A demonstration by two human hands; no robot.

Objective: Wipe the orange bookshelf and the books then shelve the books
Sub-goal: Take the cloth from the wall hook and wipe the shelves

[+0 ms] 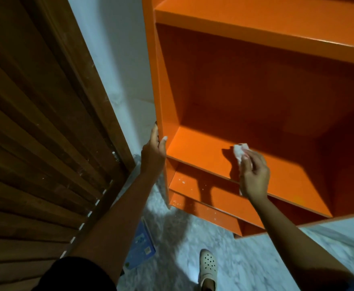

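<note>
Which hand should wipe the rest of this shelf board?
Right: the right hand holds the white cloth on the shelf board, while the left hand grips the bookshelf's side panel.

I had one orange bookshelf (255, 85) before me, with four of its boards (214, 156) in sight. My two hands were on it: my left hand (153, 152) gripping its left edge, and my right hand (254, 175) holding the one white cloth (240, 151) near a board's front edge. On the floor (255, 259) lay one blue book (141, 248) and one cream clog (208, 267). There was one slatted wooden door (35, 122).
</note>
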